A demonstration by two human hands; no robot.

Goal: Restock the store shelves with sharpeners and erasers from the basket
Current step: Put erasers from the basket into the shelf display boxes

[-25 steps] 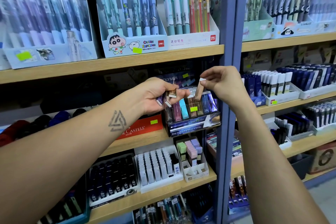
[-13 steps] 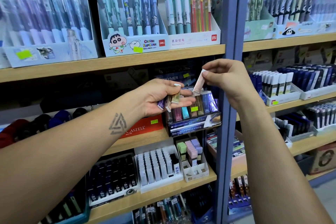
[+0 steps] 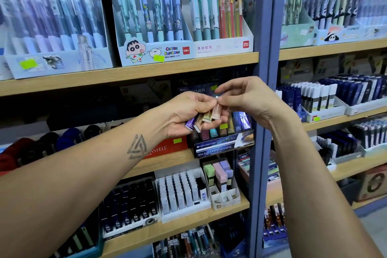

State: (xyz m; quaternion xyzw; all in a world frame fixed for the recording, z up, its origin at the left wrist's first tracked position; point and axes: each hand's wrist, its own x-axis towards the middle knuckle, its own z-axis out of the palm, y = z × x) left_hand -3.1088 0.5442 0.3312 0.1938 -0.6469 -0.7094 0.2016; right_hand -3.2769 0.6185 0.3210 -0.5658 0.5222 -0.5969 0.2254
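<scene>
My left hand holds a small fan of slim stick erasers in purple, gold and pink sleeves, palm up in front of the middle shelf. My right hand meets it, thumb and forefinger pinched on the white top of the pink eraser in that fan. Just behind and below both hands stands the dark blue eraser display box, holding several upright slim erasers in mixed colours. The basket is out of sight.
Wooden shelves carry pen and mechanical pencil displays above. Below sit a white box of lead refills, a pastel eraser box and a red case. A blue upright post divides the shelf bays, close to my right hand.
My right hand, which held a pink eraser apart near the display box, has moved left and down to my left hand. The pink eraser now lies among those in my left palm.
</scene>
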